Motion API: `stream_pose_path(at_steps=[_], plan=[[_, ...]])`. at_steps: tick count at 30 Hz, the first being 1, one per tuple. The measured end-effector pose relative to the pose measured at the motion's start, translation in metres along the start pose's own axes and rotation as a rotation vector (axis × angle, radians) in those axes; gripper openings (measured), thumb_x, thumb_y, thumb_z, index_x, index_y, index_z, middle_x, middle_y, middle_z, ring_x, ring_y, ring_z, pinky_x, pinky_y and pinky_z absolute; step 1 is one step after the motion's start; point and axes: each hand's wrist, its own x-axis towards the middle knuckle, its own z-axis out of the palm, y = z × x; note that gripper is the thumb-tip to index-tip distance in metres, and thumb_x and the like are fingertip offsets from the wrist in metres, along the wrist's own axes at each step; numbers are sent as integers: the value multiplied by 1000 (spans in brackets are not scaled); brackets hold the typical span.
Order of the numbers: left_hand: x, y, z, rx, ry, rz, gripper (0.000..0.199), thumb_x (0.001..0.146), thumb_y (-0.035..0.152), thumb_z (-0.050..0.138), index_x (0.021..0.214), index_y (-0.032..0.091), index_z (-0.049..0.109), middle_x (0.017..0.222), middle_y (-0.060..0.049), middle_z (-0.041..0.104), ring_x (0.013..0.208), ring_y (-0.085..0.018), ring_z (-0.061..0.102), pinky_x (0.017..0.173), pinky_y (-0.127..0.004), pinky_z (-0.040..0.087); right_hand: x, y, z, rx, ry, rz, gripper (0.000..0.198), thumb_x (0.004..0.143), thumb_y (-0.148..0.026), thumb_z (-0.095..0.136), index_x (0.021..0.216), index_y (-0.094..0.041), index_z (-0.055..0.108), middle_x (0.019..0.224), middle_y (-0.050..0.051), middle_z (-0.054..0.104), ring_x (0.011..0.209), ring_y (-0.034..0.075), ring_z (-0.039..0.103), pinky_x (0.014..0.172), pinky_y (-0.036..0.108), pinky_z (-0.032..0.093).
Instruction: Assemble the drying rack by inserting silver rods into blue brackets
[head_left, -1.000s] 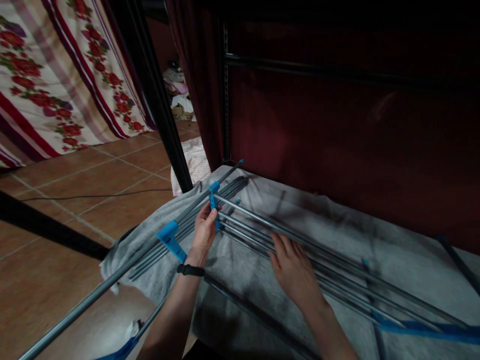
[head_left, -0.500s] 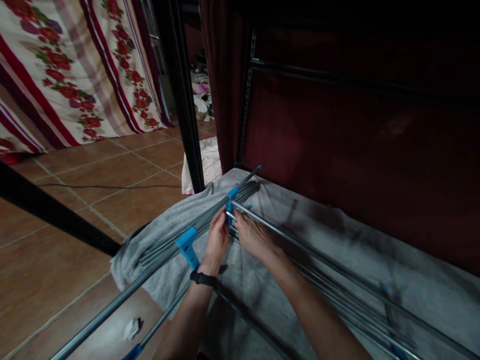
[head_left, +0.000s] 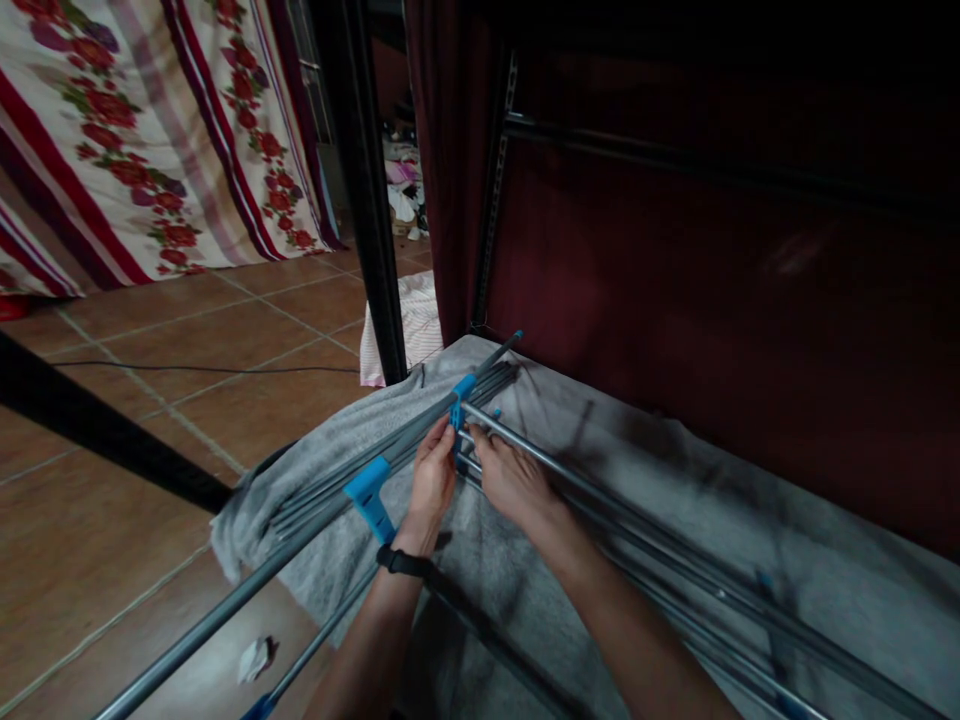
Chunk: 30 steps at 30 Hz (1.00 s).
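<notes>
left hand point(head_left: 433, 480): clamped on 1 blue bracket point(head_left: 464, 386) | right hand point(head_left: 514, 480): pinching 1 thin rod point(head_left: 465, 436) | 1 black wristband point(head_left: 403, 562)

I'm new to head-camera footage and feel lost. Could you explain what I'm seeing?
Certainly. There's no machine here: these are a person's two bare hands, seen by one camera worn on the head, looking forward and down.

The left hand, with a black wristband, holds a blue plastic connector. The right hand has its fingers beside a thin metal rod at that connector; whether they grip it is hard to tell.

Below is a grey blanket, with a bundle of grey tubes on it. Beyond, on the left, hangs a floral curtain.
</notes>
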Motion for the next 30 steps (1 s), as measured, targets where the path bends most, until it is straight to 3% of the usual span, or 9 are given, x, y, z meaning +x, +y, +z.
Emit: stream_pose_path(at_steps=[6,16,26,30], plan=[[1,-2,-2,-1,-11,-15,41,76,39,85,112,22,76,120,-8,76,121,-22,66,114,-37,42,4,-4,-1,-70,-20,28,57,101,-9,28,157,-15,37,129,16,67,109,24,69,90,34,53],[-2,3,7,26,-37,19,38,79,39,81,110,19,75,116,-6,76,113,-18,68,110,-31,44,4,-7,1,-112,-8,5,53,103,-10,26,154,-10,41,130,19,67,104,25,70,88,34,54],[-3,3,10,88,-37,41,41,81,45,78,114,20,73,117,-6,75,114,-20,67,110,-34,44,9,-7,3,-7,11,5,45,101,-9,28,140,-11,52,117,15,72,104,25,71,87,35,55],[4,1,3,215,7,94,47,81,53,75,111,17,71,116,-7,74,113,-21,66,108,-34,45,10,-9,0,-15,21,21,40,100,-10,31,133,-10,54,110,15,73,96,24,72,81,34,56]])
